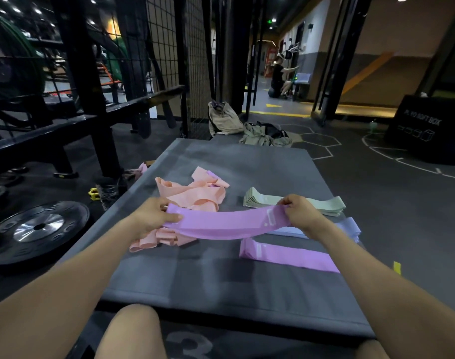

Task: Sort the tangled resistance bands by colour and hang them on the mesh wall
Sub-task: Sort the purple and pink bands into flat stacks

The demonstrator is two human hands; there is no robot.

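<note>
Purple band (226, 224) stretching between our hands above mat (247, 286); left hand (154, 216) and right hand (299, 213) each pinching one end. We are keeping it flat, aiming for purple stack (288, 255), edges matching.

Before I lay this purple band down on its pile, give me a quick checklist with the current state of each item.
1. Band held at both ends: ok. The left hand and right hand each pinch an end of the held purple band.
2. Band free of the tangle: cannot tell. It hangs over the pink tangle, which the left hand partly hides.
3. Matching pile exists: ok. The purple pile lies flat on the grey mat.
4. Other piles separate: ok. The green pile and lavender pile sit apart.
5. Stray purple left: not ok, a purple piece shows in the tangle.
</note>
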